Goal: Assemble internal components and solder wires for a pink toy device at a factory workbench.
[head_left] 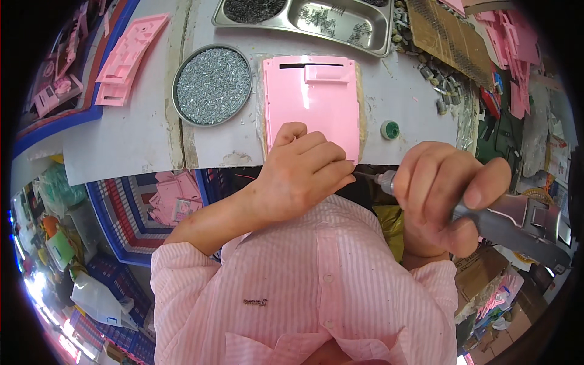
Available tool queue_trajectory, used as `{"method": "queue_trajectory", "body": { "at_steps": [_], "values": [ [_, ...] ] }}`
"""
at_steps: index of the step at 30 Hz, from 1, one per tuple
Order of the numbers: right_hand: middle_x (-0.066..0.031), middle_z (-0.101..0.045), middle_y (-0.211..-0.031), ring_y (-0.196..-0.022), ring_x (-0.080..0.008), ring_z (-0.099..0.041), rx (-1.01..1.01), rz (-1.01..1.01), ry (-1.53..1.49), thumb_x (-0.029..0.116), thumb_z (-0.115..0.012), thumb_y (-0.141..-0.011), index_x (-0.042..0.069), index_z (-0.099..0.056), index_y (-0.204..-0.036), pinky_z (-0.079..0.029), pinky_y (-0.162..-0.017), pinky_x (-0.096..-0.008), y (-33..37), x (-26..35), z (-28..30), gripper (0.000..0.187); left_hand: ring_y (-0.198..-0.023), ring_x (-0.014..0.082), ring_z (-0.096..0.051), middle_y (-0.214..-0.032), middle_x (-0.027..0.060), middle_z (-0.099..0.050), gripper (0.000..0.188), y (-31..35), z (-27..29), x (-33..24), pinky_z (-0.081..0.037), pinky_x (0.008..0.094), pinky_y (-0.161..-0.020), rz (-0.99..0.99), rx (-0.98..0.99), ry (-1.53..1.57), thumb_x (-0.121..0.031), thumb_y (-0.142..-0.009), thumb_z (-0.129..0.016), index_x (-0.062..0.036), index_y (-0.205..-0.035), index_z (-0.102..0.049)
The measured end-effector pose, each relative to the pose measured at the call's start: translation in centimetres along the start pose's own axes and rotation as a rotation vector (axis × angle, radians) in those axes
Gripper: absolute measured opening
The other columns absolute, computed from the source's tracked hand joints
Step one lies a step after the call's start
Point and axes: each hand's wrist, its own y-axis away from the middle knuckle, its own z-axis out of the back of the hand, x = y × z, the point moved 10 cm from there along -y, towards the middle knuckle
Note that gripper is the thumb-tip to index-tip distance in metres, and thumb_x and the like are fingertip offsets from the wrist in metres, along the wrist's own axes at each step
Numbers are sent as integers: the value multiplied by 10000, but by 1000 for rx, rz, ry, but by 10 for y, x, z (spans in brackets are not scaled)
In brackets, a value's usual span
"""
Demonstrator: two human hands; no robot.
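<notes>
A pink plastic panel (307,112) with a dark slot and a raised block at its far end lies at the table's front edge. My left hand (304,170) is over the panel's near end, fingers curled and pressed together; whatever they may pinch is hidden. In my right hand (438,191) is a grey electric screwdriver (517,234), held level with its bit pointing left. The bit's tip comes close to my left fingertips, and I cannot tell whether they touch.
Left of the panel stands a round metal dish of small screws (213,85). A steel compartment tray (340,39) with dark small parts sits behind. At right are a small green-filled cup (390,129), small metal parts (447,91) and cardboard (447,39). Blue crates (121,243) hold pink pieces.
</notes>
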Motion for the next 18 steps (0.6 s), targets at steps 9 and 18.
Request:
{"method": "queue_trajectory", "body": {
  "at_steps": [9, 18],
  "values": [
    [-66, -577, -654, -524, -182, -538, 25, -9, -107, 153, -719, -921, 89, -494, -1092, -466, -502, -349, 5, -18, -3, 289, -743, 190, -590, -867, 9, -652, 222, 8, -4, 10, -380, 388, -803, 72, 22, 27, -154, -747, -816, -102, -939, -718],
    [-25, -501, -620, -516, -162, -482, -134, -20, 97, 252, -721, -939, 127, -446, -1090, -436, -544, -347, -1, -31, 24, 338, -967, 255, -612, -961, 43, -680, 220, 34, 108, 124, -393, 452, -875, 532, 3, -730, -220, -784, -794, -123, -971, -733]
  ]
}}
